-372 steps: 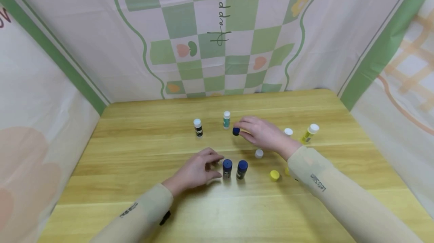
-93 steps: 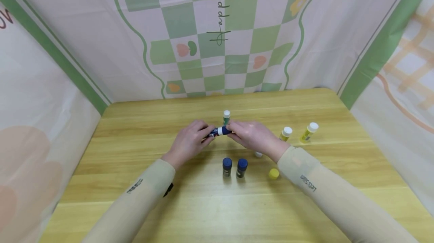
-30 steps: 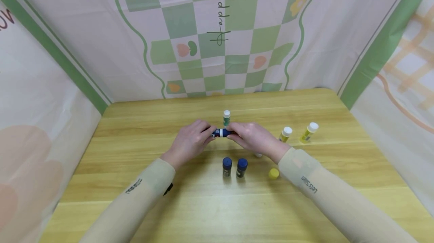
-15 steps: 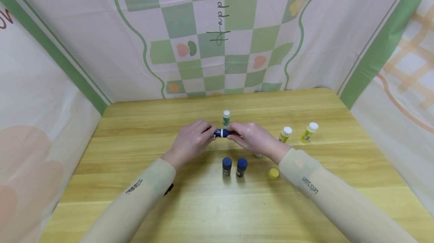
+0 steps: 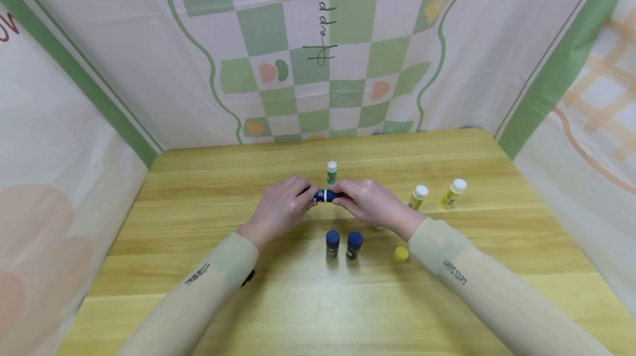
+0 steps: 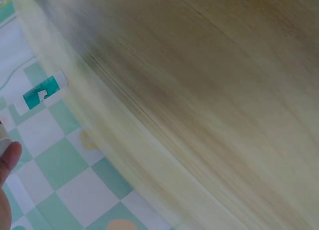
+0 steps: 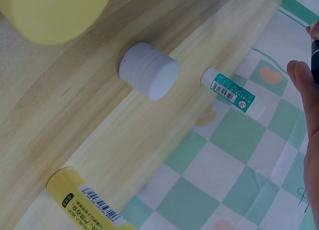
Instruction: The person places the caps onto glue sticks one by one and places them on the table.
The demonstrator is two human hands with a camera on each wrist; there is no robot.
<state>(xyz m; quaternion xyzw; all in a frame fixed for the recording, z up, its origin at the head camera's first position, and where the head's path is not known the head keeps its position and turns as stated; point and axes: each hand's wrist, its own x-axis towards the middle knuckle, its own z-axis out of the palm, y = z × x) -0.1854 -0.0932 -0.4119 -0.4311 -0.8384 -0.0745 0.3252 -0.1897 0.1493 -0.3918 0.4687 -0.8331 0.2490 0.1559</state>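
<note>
A dark glue stick lies sideways between my two hands, its blue cap on the right end and a thin white band beside the cap. My left hand grips the body, most of which the fingers hide. With thumb and fingers, my right hand pinches the cap. Just behind the hands stands a green glue stick with a white top. In front are two upright dark glue sticks with blue caps, the left one and the right one. Only a thumb shows in the left wrist view.
Two yellow glue sticks with white tops stand to the right, one partly behind the right hand, the other farther out. A loose yellow cap and a white cap lie under the right forearm. A patterned curtain hangs behind the table.
The dark glue stick, earlier upright at the left, is now in my left hand and joined to the blue cap in my right. Lately its white band has narrowed.
</note>
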